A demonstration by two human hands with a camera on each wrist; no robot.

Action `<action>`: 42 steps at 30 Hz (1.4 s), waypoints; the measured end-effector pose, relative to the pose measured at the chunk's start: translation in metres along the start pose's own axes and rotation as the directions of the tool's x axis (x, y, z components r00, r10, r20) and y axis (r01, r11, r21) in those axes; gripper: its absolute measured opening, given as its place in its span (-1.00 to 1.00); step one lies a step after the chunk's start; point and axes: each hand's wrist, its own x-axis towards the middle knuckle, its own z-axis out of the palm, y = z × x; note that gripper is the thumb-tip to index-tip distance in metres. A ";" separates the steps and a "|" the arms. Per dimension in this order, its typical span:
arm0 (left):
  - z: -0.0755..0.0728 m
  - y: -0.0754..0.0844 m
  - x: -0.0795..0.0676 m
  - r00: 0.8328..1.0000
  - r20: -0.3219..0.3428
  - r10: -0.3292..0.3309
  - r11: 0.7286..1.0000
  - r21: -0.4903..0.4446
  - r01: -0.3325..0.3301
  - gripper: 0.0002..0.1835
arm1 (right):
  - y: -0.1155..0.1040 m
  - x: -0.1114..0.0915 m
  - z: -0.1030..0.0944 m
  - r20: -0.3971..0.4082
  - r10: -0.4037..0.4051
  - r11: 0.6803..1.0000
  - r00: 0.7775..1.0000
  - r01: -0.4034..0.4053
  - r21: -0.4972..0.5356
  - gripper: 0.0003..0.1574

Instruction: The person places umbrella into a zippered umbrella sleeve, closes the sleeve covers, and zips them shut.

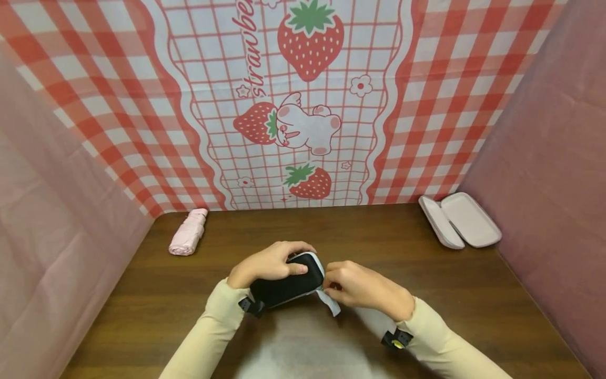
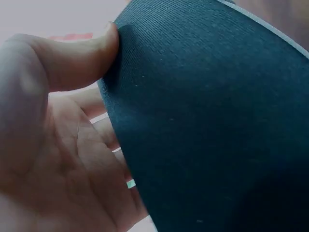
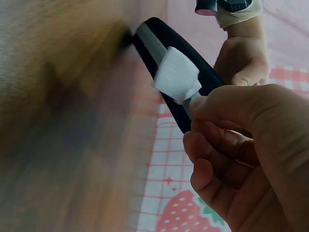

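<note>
A black zip case (image 1: 286,287) with a pale grey zipper band (image 3: 152,43) round its side is held tilted above the table's front part. My left hand (image 1: 270,263) grips it, thumb on the black top face and fingers round the far edge; in the left wrist view the fabric face (image 2: 203,106) fills much of the frame. At the case's right end, my right hand (image 1: 360,287) pinches at the zipper band with thumb and forefinger, the other fingers curled. A short whitish fabric strap (image 3: 178,72) hangs from there. What exactly the fingertips pinch I cannot tell.
On the brown wooden table (image 1: 379,237), a pink rolled, folded umbrella-like bundle (image 1: 188,232) lies at the back left. An opened pale pink hard case (image 1: 468,218) sits at the back right by the pink side curtain (image 1: 544,184). A strawberry-print cloth (image 1: 303,126) hangs behind.
</note>
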 end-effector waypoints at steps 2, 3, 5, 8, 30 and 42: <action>0.003 -0.001 0.002 1.000 0.021 -0.005 1.000 0.009 0.005 -0.55 | 0.002 -0.002 0.004 0.019 0.022 1.000 1.000 -0.022 0.018 -0.80; 0.006 -0.003 0.003 1.000 0.024 -0.005 1.000 0.020 0.004 -0.56 | 0.004 -0.003 0.006 0.026 0.031 0.999 0.999 -0.031 0.027 -0.81; 0.011 -0.006 0.004 0.999 0.037 -0.018 0.999 0.037 0.017 -0.56 | 0.005 -0.005 0.010 0.045 0.041 0.998 0.998 -0.043 0.038 -0.83; 0.017 -0.011 0.001 0.996 0.071 -0.051 0.997 0.057 0.047 -0.55 | 0.008 -0.007 0.016 0.080 0.053 0.997 0.995 -0.057 0.051 -0.86; 0.024 -0.009 -0.099 0.979 -0.125 -0.161 0.943 0.271 0.190 -0.27 | 0.019 -0.001 0.023 0.099 0.061 0.998 0.993 -0.064 0.024 -0.62; 0.024 -0.021 -0.092 0.951 -0.270 -0.151 0.935 0.272 0.226 -0.37 | 0.014 -0.006 0.025 0.093 0.047 0.998 0.995 -0.044 -0.033 -0.72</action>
